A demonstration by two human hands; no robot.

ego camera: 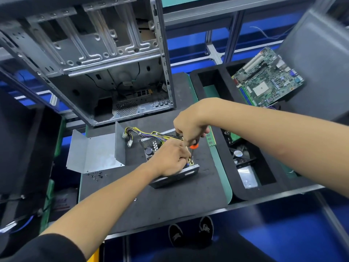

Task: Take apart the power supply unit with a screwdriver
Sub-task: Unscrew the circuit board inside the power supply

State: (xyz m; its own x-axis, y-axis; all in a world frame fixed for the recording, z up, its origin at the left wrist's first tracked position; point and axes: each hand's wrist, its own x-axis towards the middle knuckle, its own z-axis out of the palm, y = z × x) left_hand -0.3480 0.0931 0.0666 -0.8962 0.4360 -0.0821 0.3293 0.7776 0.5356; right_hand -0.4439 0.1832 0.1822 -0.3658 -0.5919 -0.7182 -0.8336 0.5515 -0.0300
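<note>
**Screwdriver upright in the opened power supply**

Nearest the camera, a black sleeve (43,248) covers the left upper arm at 7 o'clock, and the bare forearm runs up toward mid-frame. At its end the left hand (171,159) rests on the power supply unit (168,157), fingers curled and pinching something small inside the casing beside the tool's tip; what they pinch is too small to tell. The unit lies on the dark work mat (160,197) just below mid-frame, cover off, its long axis running from 10 o'clock to 4 o'clock, with a bundle of coloured wires (139,133) trailing off toward 10 o'clock. The right hand (188,127) comes in from 3 o'clock and is closed round the handle of the screwdriver (192,151), which stands nearly upright, orange collar above, shaft pointing down into the unit's near right corner. A bent metal cover (96,154) lies at 9 o'clock of the unit, with loose screws (96,175) just below it. An emptied computer case (98,59) stands at 11 o'clock; a motherboard (266,78) rests at 2 o'clock.
</note>
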